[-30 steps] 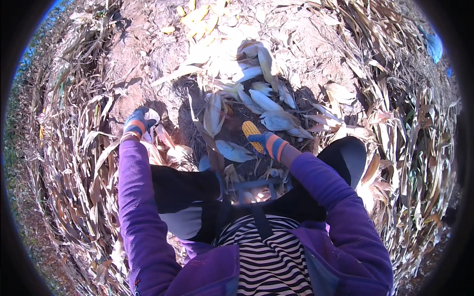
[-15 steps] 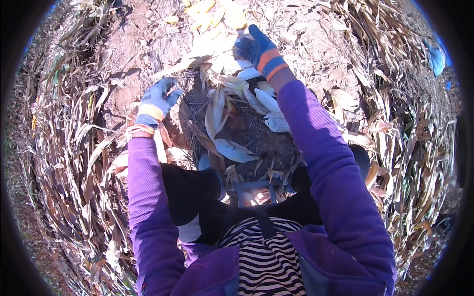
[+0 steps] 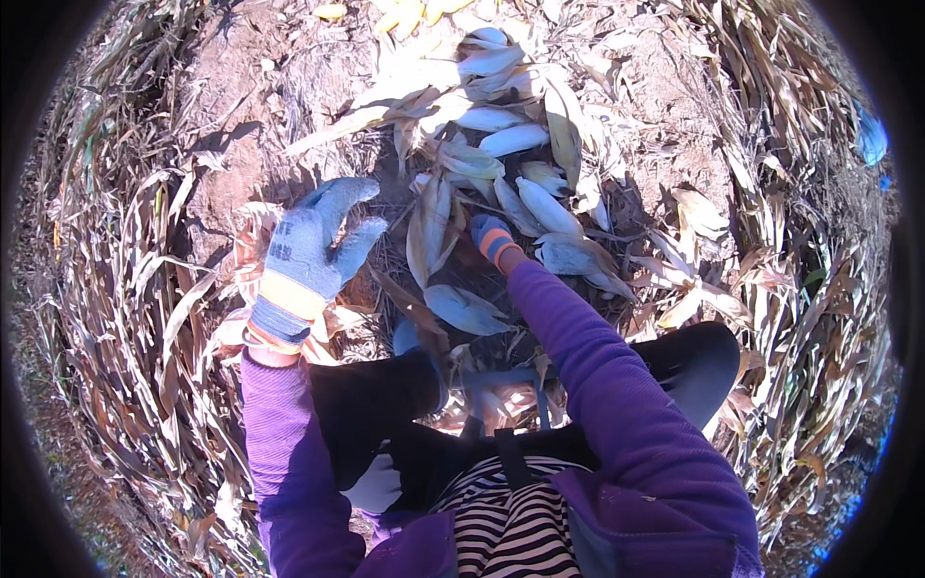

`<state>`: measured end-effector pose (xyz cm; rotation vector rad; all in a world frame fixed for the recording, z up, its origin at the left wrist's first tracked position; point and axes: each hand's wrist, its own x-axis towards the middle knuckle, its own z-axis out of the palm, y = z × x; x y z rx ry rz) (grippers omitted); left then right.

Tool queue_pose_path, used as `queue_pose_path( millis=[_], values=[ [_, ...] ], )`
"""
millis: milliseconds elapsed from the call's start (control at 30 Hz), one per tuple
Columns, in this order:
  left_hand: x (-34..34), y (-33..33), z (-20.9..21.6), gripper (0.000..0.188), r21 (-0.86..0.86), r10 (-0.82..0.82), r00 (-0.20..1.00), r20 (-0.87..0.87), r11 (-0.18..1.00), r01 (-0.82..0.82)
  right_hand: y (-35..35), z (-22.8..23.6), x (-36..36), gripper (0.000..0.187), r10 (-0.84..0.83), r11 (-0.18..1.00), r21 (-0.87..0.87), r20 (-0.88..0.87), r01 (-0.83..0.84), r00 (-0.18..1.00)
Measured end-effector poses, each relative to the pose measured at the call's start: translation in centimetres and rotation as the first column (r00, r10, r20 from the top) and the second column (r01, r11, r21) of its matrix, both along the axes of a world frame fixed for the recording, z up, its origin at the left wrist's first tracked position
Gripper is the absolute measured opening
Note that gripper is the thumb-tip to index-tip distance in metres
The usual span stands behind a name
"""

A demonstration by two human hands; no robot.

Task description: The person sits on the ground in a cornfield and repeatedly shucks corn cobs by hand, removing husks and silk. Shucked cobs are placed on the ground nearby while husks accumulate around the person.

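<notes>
My left hand [image 3: 313, 241], in a grey-blue glove with an orange cuff, hovers left of the corn pile. Its thumb stands apart from its fingers and nothing is between them. My right hand [image 3: 490, 237], gloved alike, reaches down into the shade among the corn. Its fingers are hidden in the dark, so I cannot tell what they touch. Close to its right lie pale ears of corn in their husks [image 3: 549, 206]. On its left is a dry husk [image 3: 428, 229], and nearer my legs another pale husk [image 3: 464, 308].
Bare yellow corn cobs [image 3: 409, 15] lie at the far edge, in bright sun. Dry corn stalks [image 3: 135, 318] are heaped on the left, more stalks [image 3: 785, 279] on the right. A blue bar frame [image 3: 501, 378] shows between my legs.
My right hand has come back from near the yellow cobs into the shaded corn. My left hand looks larger and closer, its thumb and fingers still apart.
</notes>
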<state>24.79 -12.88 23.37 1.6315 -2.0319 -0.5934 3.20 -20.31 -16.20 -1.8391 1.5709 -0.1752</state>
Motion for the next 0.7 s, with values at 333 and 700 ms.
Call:
queue_pose_path(
  millis=[333,700],
  values=[
    [-1.1,-2.8,-1.0,0.033,-0.039,-0.090,0.996,-0.002,0.995,0.089,-2.8,-3.1,1.8,0.041,-0.142,0.983,0.096,-0.138,0.156,0.980],
    [-0.8,-3.3,-1.9,0.038,-0.045,-0.104,0.995,0.002,0.994,0.104,-3.7,-2.9,4.2,0.040,-0.178,0.972,-0.170,-0.087,0.162,0.980]
  ],
)
